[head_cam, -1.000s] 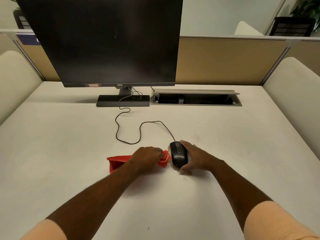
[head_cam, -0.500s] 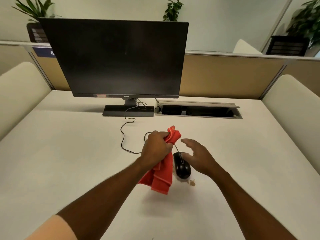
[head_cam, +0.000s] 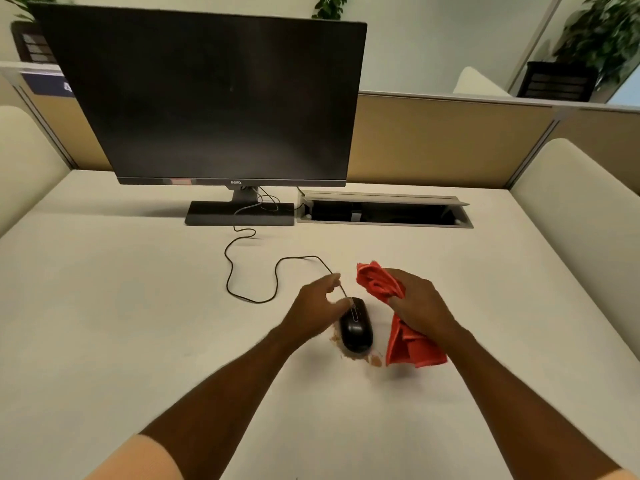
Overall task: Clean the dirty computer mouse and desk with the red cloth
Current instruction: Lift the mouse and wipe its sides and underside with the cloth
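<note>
A black wired mouse (head_cam: 356,329) lies on the white desk (head_cam: 138,306), with brown crumbly dirt (head_cam: 375,360) around its near end. My right hand (head_cam: 422,306) is shut on the red cloth (head_cam: 410,346), which bunches above my fingers and hangs down just right of the mouse. My left hand (head_cam: 315,310) is at the mouse's left front, fingers apart, thumb touching the mouse where the cable leaves it. It holds nothing.
The mouse cable (head_cam: 249,299) loops left and back to the black monitor (head_cam: 214,98) on its stand. An open cable hatch (head_cam: 381,211) sits right of the stand. Tan partitions and cream padded panels (head_cam: 581,209) border the desk.
The red cloth has passed from my left hand to my right. My left hand has dropped to the mouse's left front. The mouse has stayed on the dirt patch.
</note>
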`<state>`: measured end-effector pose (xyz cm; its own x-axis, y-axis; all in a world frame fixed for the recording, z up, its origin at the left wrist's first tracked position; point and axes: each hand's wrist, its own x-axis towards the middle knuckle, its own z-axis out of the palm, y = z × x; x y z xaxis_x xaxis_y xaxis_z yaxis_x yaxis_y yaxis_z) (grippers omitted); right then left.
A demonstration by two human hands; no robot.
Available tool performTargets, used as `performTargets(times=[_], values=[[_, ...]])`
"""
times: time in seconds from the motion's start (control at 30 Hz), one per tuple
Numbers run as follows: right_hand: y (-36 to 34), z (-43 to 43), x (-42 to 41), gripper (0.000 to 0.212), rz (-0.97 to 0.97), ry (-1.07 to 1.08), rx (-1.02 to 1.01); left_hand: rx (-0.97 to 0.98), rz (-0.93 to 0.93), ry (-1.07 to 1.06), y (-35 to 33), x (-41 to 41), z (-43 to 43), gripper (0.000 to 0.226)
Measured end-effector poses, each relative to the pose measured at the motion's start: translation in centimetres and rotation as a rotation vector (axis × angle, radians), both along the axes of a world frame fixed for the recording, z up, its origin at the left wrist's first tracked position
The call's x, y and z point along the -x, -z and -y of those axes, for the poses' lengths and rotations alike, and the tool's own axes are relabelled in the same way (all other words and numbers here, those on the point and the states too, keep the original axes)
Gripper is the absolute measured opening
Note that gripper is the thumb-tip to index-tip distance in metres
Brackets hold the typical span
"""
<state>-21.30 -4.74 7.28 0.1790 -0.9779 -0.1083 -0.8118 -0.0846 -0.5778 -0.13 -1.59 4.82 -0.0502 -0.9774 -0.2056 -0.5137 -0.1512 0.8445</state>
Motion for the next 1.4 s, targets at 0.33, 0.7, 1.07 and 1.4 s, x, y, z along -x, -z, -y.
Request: performTargets(times=[0.33,0.7,1.07,1.4], values=[[2.4,1.1,-2.6,0.071,-0.469,-0.302,-0.015,0.197,0.275,0.354,5.4,0.9,-0.9,0.098],[0.4,-1.1,-0.2,0.072,-0.49,-0.452,-0.104,0.175,0.251,0.333,5.6,1.0,-1.1,0.085],[0.0,-0.8,1.8,0.059,-0.323,-0.297,0.028,0.206,0.351,0.343,5.8,0.9,-0.6,0.078],[-0.3,-0.6,0.4,0.061,-0.218,-0.489,-0.163,0.075,0.184,0.292,4.9,0.8,-1.0,0.138]])
